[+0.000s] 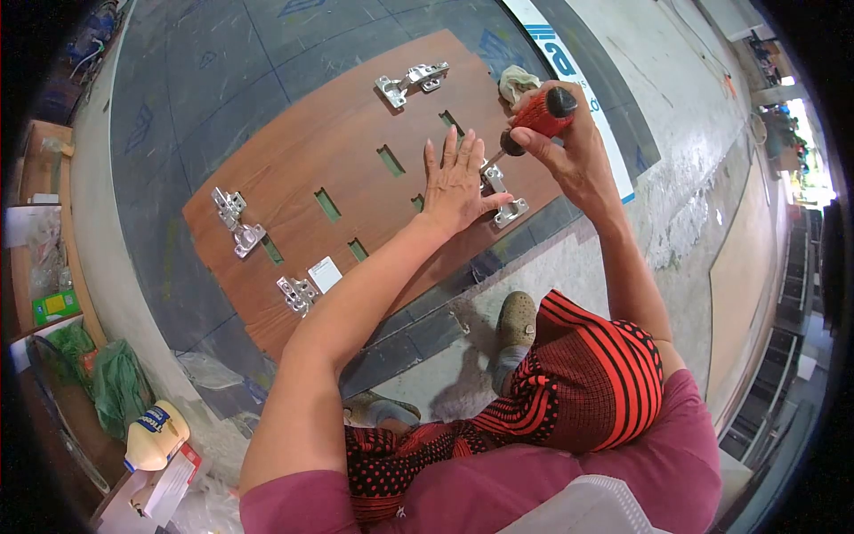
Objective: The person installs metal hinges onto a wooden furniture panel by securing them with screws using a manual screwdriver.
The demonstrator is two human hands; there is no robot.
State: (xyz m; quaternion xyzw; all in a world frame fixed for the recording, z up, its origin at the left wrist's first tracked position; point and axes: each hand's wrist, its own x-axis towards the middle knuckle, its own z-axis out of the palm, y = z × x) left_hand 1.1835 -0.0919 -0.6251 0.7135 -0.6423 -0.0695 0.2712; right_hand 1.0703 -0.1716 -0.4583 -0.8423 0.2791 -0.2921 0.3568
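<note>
A brown wood-grain panel [294,151] with several cut slots lies flat in front of me. My left hand [455,187] rests on it palm down, fingers stretched out and thumb pointing toward a metal hinge [509,210]. In my right hand [569,147] is a screwdriver [541,117] with a red and black handle, held at a slant. Its shaft runs down to the hinge, where the tip meets the metal beside my left fingers. Other hinges sit along the panel: one at the far edge [409,84], one at the left [237,221] and one at the near left [298,292].
Dark tile-patterned sheeting [222,89] lies under the panel. A crumpled pale cloth or glove [516,84] is by my right hand. A white label [325,273] lies on the panel. At the lower left are a glue bottle [157,436] and a green bag [120,387].
</note>
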